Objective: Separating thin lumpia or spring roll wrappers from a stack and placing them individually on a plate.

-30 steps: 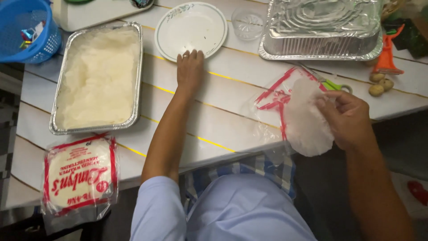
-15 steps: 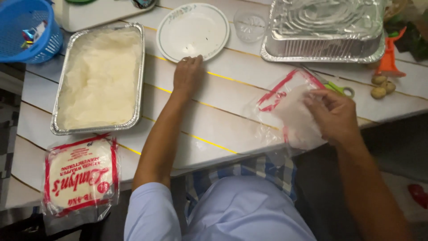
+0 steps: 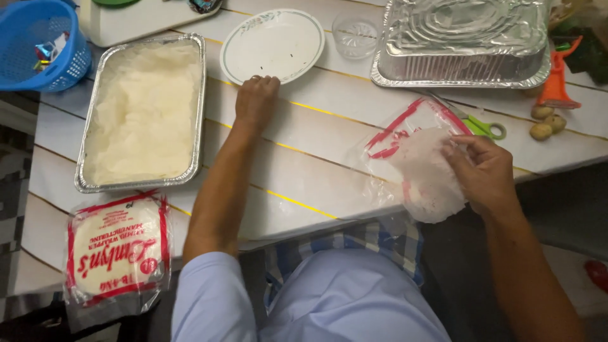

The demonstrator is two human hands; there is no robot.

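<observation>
Your left hand [image 3: 256,101] rests palm down on the white counter [image 3: 316,164], its fingers curled loosely and grasping nothing, the fingertips just touching the rim of the white plate [image 3: 273,44] at its 6 o'clock. Your right hand [image 3: 484,174] pinches a thin round white wrapper [image 3: 427,177], which lies over the counter's near edge, partly on an opened clear bag [image 3: 405,130] with red trim. At 9 o'clock from your left hand sits a foil tray [image 3: 144,114] of white filling. A sealed pack of wrappers [image 3: 117,250] lies at 7 o'clock. A clear glass cup [image 3: 354,33] stands just beside the plate.
</observation>
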